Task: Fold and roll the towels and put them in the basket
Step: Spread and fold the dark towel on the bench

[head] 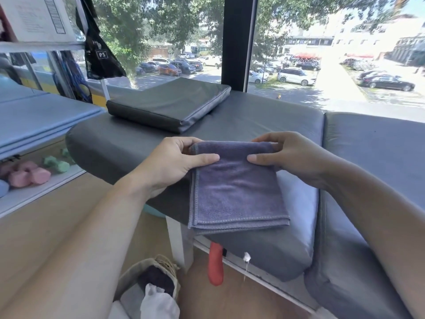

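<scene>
A folded purple-grey towel point(236, 187) lies on the grey padded bench point(128, 143), its near hemmed edge hanging over the bench's front. My left hand point(174, 162) pinches the towel's far left corner, thumb on top. My right hand point(292, 157) pinches the far right corner the same way. On the floor below, at the bottom centre, stands a woven basket point(131, 275) with a dark rolled towel point(156, 279) and a white cloth point(158, 302) in it.
A flat grey cushion point(170, 102) lies at the back of the bench by the window. A second grey pad point(377, 153) adjoins on the right. Pink and green dumbbells point(30, 173) sit on a low shelf at left. A red handle point(215, 263) hangs under the bench.
</scene>
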`<state>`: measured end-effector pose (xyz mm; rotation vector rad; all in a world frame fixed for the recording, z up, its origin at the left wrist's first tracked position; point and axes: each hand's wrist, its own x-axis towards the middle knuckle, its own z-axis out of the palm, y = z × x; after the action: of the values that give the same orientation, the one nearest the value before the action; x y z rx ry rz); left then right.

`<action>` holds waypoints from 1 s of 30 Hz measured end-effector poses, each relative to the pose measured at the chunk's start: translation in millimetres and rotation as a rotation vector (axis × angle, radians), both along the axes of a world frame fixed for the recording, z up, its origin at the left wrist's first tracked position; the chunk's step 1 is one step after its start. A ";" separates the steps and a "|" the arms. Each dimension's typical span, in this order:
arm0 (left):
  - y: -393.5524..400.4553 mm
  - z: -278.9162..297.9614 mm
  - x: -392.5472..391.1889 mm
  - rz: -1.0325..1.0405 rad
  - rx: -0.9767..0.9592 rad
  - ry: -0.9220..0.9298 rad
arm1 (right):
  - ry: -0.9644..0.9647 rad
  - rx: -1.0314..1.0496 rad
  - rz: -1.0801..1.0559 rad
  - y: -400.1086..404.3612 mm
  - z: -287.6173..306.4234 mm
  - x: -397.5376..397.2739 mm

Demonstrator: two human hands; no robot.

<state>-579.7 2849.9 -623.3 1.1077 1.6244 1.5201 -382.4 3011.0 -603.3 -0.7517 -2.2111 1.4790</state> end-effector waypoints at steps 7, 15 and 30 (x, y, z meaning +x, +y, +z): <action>-11.4 1.8 -23.7 -0.167 -0.066 -0.139 | 0.036 0.040 -0.034 -1.8 -10.2 -4.3; -12.4 -7.4 -27.3 -0.104 0.041 0.076 | 0.058 0.048 -0.030 -2.4 -12.3 -5.8; -8.7 -11.5 -30.6 -0.165 0.024 0.038 | 0.123 -0.022 -0.009 -3.9 -16.9 -9.0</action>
<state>-610.2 2841.2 -634.7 1.2583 1.5023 1.4227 -391.4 3007.1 -620.2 -0.6575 -2.1013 1.5054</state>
